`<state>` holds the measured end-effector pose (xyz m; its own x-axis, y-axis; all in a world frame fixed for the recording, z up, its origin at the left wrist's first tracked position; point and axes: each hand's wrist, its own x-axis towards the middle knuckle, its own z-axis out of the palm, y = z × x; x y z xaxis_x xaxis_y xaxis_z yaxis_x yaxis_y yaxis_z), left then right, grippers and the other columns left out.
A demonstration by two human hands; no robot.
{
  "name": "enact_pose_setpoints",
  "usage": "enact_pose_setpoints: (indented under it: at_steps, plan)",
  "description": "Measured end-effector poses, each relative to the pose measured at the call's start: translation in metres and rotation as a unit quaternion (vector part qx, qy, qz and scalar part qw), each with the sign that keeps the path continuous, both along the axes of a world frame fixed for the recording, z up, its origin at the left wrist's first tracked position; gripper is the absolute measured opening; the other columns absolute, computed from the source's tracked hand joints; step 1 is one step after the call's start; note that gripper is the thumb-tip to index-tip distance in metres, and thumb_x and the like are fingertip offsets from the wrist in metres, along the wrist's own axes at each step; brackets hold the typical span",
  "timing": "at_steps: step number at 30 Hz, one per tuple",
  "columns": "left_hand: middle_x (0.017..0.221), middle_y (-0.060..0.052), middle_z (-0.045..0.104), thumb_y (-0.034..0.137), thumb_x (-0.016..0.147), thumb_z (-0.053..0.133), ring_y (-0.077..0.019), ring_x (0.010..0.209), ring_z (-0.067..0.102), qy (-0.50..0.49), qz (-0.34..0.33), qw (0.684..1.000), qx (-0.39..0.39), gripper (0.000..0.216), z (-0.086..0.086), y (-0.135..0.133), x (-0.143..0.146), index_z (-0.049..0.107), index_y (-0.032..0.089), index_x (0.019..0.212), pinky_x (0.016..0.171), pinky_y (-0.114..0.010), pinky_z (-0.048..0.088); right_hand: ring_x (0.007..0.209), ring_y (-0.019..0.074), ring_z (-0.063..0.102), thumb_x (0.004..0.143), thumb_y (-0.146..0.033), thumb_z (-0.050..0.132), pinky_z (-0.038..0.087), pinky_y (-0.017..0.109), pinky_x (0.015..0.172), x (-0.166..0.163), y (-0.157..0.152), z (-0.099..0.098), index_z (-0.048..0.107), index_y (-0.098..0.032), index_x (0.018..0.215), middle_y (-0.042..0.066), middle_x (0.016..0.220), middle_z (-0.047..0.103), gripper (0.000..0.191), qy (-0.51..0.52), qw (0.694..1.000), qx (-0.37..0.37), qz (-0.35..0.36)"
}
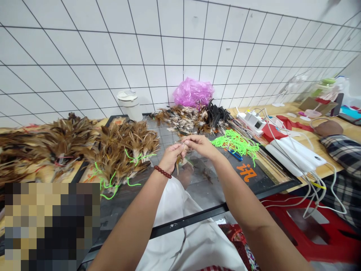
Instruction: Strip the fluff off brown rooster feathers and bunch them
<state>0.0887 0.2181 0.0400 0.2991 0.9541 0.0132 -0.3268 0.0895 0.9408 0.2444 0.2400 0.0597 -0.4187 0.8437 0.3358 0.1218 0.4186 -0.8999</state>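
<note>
Left hand (172, 156) and right hand (200, 145) met above the desk (262, 180), both pinched shut on a small feather tuft (180, 161); brown feather bundles (124, 150) lay to the left, green cords (235, 143) to the right

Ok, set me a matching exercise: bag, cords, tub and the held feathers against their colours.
Things:
1 bag
2 cords
3 tub
4 held feathers

Colours:
a green
b brown
c pink
d white

Pairs: 1-c, 2-a, 3-d, 4-b
</note>
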Motion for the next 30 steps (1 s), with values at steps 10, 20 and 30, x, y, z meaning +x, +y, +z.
enact_pose_setpoints:
  at_steps: [10, 20, 30]
  plan:
    - [0.049, 0.001, 0.051, 0.041, 0.067, 0.071, -0.0071, 0.045, 0.043, 0.006, 0.04, 0.999, -0.015, 0.032, 0.0, -0.002, 0.006, 0.057, 0.013, 0.059, 0.046, -0.02, 0.033, 0.065, 0.0114, 0.052, 0.083, -0.031, 0.051, 0.041, 0.023, 0.066, -0.01, 0.001, -0.009, 0.058, -0.017, 0.074, -0.001, 0.067, 0.058, 0.019, -0.044, 0.991, 0.075, -0.101]
    - [0.051, 0.004, 0.046, 0.032, 0.061, 0.079, -0.0057, 0.047, 0.044, -0.167, 0.148, 0.973, -0.064, 0.028, -0.009, 0.017, -0.008, 0.06, 0.013, 0.068, 0.046, -0.018, 0.037, 0.06, 0.0112, 0.051, 0.072, -0.025, 0.062, 0.037, 0.022, 0.059, 0.022, 0.025, -0.027, 0.066, -0.018, 0.072, -0.001, 0.065, 0.061, 0.008, -0.207, 0.944, -0.003, -0.259]
    - [0.05, 0.006, 0.045, 0.036, 0.061, 0.079, -0.005, 0.045, 0.043, -0.157, 0.149, 0.973, -0.079, 0.031, -0.006, 0.017, -0.009, 0.058, 0.014, 0.069, 0.045, -0.018, 0.036, 0.063, 0.0114, 0.051, 0.074, -0.021, 0.06, 0.036, 0.023, 0.06, 0.025, 0.026, -0.033, 0.065, -0.018, 0.072, 0.0, 0.068, 0.061, 0.006, -0.243, 0.948, 0.054, -0.199]
